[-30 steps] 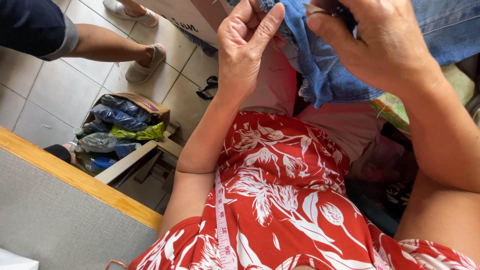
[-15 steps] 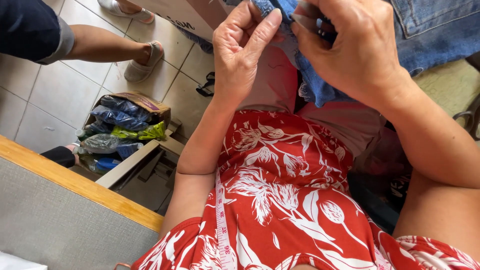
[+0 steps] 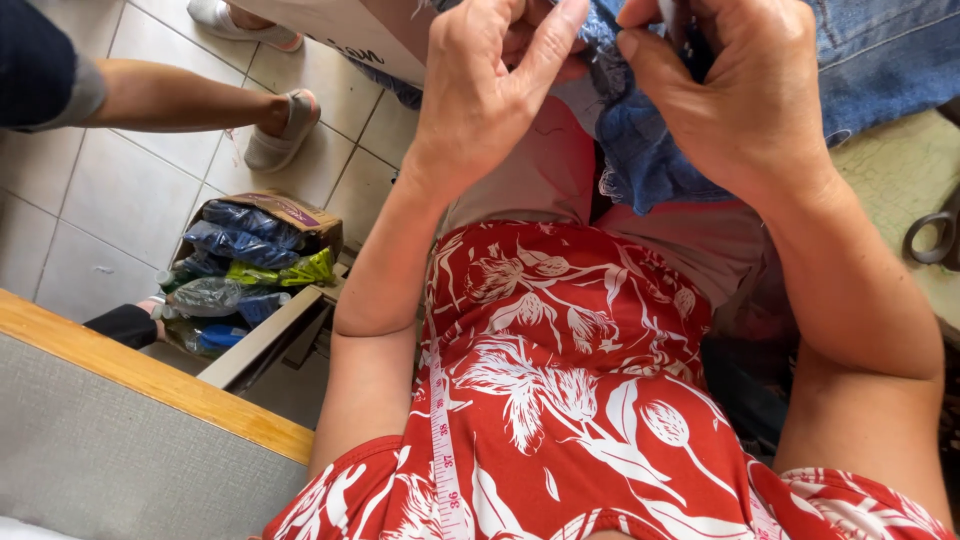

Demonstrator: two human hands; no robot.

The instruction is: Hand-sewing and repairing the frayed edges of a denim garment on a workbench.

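Both the left hand (image 3: pixel 490 90) and right hand (image 3: pixel 740 90) pinch a frayed blue denim garment (image 3: pixel 650 150) at the far edge, its upper part cut off by the frame. On the floor at left sits a brown cardboard box (image 3: pixel 290 212) of blue and green plastic packets (image 3: pixel 240 245), partly hidden behind a wooden edge. A white measuring tape (image 3: pixel 445 450) hangs down the red floral dress.

light: bright, even daylight | shadows: soft | focus: sharp | glare: none

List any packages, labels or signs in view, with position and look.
Brown cardboard box: on the tiled floor, left, open, stuffed with blue and green plastic bags.
White printed panel: top centre, flat, dark lettering, partly cut off.
White measuring tape: hanging down the red floral dress.
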